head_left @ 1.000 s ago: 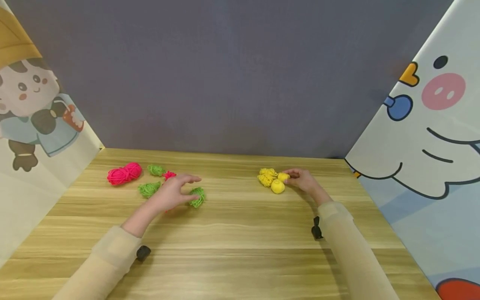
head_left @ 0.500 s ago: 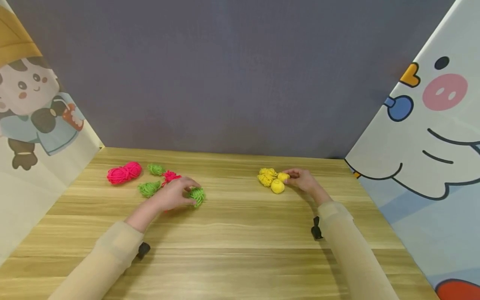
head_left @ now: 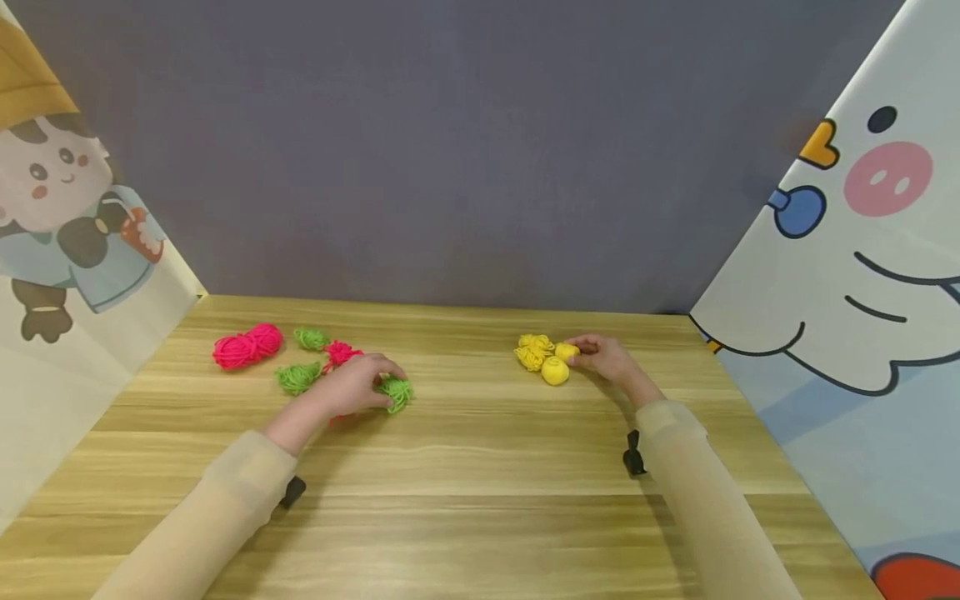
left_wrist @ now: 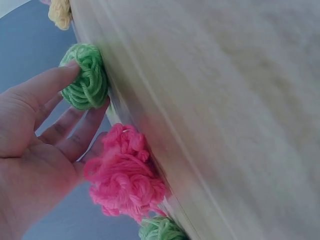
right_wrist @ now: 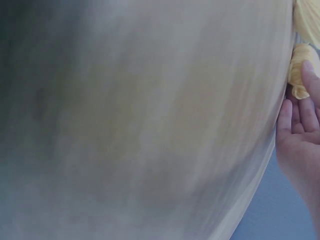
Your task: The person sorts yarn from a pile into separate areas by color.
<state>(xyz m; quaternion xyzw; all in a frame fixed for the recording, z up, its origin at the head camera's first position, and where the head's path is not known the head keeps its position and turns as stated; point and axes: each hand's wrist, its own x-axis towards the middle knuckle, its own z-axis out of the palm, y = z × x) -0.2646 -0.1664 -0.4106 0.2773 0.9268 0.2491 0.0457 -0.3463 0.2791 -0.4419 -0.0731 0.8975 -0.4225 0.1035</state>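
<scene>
My left hand [head_left: 351, 385] pinches a small green ball of yarn [head_left: 397, 395] on the wooden table. In the left wrist view the thumb lies on one side of this green ball [left_wrist: 86, 80] and the fingers curl behind it. Loose pink yarn [left_wrist: 125, 175] bunches close by the palm, mostly hidden by the hand in the head view. Further right, my right hand [head_left: 607, 360] holds a small yellow ball of yarn [head_left: 566, 352] between thumb and fingers. A rounder yellow ball [head_left: 555, 372] and a looser yellow bundle [head_left: 533, 354] sit beside it.
A larger pink skein [head_left: 247, 347] lies at the far left. Two green yarn bundles, one behind [head_left: 311, 338] and one nearer [head_left: 298, 378], and a pink tuft [head_left: 342, 353] sit near my left hand. A grey panel [head_left: 450, 167] closes off the table's back.
My left thumb and fingers have closed in on the green ball from a wider spread. The right hand keeps its place on the yellow ball.
</scene>
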